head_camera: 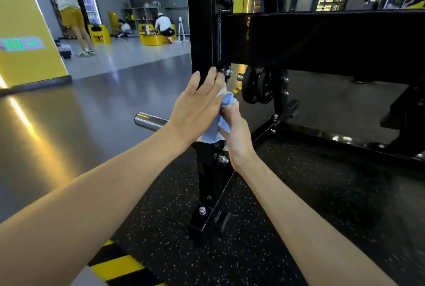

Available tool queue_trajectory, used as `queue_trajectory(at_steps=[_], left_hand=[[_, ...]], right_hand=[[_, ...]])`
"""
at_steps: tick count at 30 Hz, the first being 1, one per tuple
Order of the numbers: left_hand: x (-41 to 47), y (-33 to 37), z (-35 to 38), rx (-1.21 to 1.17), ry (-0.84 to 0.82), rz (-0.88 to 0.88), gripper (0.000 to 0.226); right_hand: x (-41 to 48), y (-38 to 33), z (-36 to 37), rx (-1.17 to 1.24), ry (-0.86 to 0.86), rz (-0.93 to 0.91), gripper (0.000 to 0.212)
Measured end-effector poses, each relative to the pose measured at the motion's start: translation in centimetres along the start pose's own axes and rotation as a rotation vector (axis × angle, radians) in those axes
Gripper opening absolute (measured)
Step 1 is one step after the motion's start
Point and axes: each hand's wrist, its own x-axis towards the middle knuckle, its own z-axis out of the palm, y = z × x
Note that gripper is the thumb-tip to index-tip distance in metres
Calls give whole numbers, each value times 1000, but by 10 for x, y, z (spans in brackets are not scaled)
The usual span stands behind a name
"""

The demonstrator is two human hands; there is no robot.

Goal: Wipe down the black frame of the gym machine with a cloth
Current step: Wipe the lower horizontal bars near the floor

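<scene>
Frame upright (pixel 200 32) | L hand (pixel 197 104) grip flat, fingers straight on it | R hand (pixel 236 133) grip pinching blue cloth (pixel 227 100)

L hand (pixel 195 106), cloth (pixel 226 100) on blk frame (pixel 200 21)

The black frame (pixel 208 177) is carried by a black speckled rubber mat (pixel 161 228) — a bolt is seen in the upright's foot (pixel 200 221), and a low base rail (pixel 322 135) is laid along the mat to the right. The mat's near border is marked by a yellow-and-black striped edge (pixel 119 265). Beyond it, yellow boxes (pixel 100 35) are set far off on a glossy grey floor (pixel 80 113).
</scene>
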Motion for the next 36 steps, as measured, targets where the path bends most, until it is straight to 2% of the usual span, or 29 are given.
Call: queue_trajectory(at_steps=[4,7,11,14,19,22,24,27,29,31,34,36], left_hand=[[-4,-5,-4,-117,-81,93,28],[-6,-5,-8,-257,-112,36,22],[-42,6,-19,-524,-79,28,21],[-86,10,-18,-609,-136,8,5],[-120,32,-15,-938,-708,-493,19],[-136,43,-8,-1064,-863,-681,22],[-143,44,-3,-1200,-855,-785,21],[-147,38,6,-1352,-811,-890,19],[-150,36,18,-1338,-786,-975,15],[-161,37,28,-1279,-770,-1104,14],[-179,32,17,-1173,-660,-1318,38],[-187,18,-4,-1137,-581,-1400,51]], right_hand=[[-4,-1,0,-18,-21,39,56],[-7,2,-6,-82,-24,62,61],[-18,5,-23,-142,127,143,55],[-25,13,-34,-195,84,209,54],[-28,33,-24,-282,5,365,53],[-30,47,-15,-359,-89,431,50],[-29,54,-9,-384,-130,457,47],[-26,67,-4,-311,-105,468,31],[-26,80,1,-229,-84,473,19],[-30,96,7,-195,-40,508,21],[-48,108,25,-95,-11,606,35],[-63,105,39,-128,-62,666,35]])
